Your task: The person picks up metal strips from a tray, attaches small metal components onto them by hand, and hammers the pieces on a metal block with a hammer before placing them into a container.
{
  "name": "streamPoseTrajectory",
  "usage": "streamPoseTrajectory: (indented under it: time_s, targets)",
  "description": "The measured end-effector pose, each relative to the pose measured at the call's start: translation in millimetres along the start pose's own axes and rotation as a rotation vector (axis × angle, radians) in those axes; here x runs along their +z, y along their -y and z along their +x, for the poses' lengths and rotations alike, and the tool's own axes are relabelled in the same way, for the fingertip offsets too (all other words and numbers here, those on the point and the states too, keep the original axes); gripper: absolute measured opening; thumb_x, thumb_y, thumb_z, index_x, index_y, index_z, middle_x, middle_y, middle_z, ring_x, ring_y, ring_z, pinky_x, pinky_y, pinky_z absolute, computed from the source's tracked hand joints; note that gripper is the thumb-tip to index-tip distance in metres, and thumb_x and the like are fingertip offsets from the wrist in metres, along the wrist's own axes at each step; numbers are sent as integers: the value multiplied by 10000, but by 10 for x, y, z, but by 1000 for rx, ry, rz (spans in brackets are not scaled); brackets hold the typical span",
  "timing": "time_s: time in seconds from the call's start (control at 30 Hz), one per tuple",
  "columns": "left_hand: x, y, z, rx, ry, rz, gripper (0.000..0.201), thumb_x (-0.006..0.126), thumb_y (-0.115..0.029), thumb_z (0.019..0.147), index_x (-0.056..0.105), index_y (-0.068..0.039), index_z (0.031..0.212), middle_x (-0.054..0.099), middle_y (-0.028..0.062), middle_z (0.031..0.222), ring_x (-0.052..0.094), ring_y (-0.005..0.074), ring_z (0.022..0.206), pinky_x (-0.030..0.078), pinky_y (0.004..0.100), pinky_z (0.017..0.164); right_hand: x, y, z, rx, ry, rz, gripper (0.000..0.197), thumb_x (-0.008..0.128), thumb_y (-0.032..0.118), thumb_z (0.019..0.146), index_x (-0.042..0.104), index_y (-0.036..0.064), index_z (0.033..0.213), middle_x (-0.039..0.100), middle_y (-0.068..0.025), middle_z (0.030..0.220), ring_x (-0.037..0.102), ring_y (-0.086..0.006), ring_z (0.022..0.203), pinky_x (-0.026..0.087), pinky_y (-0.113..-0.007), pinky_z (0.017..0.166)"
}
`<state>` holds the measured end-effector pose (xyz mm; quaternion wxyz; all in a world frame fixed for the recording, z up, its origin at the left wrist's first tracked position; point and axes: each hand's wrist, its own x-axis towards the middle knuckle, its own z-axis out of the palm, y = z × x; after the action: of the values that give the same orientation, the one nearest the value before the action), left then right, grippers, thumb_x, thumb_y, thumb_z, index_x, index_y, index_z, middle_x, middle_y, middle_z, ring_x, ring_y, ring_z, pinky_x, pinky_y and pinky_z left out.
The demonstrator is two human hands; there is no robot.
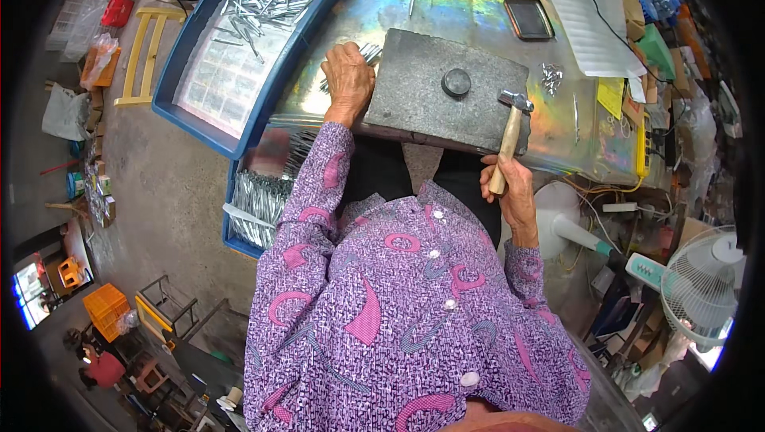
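My right hand [514, 186] grips the wooden handle of a hammer [511, 133]. The hammer's metal head lies over the right end of a dark grey block [414, 89]. On that block sits a small round dark metal piece [457, 82]. Just off the block's left edge, my left hand [348, 81] has its fingers curled over a pile of thin silvery metal rods [370, 53]. Its fingertips are partly hidden; rods stick out on both sides of it.
A blue tray [247, 139] at the left holds many loose metal rods [275, 1]. Below it, a second blue bin [229, 229] holds more. Small metal parts [551, 78], a black-rimmed dish [529, 18] and white sheeting [586, 21] lie right. A fan [701, 284] stands lower right.
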<state>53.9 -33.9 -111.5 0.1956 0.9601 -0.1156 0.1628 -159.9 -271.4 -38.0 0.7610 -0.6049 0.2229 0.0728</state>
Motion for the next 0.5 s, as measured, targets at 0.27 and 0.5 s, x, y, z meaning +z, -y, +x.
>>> streamPoseTrajectory:
  time_s: [0.27,0.5]
  targets:
    - [8,10,7,93,38,69,192,552,-96,724,497,26,861,484,180,874,467,315,846,370,426,725,-28,30,11,38,28,-47,427,463,345,920,525,-70,996,573,-97,688,536,-127,508,411,-216,425]
    - [20,-12,-1,86,37,157,137,525,-79,750,474,-3,852,478,159,857,467,300,826,365,420,705,-22,45,11,33,35,-65,430,462,352,925,535,-69,979,570,-85,677,541,-118,513,415,-214,425]
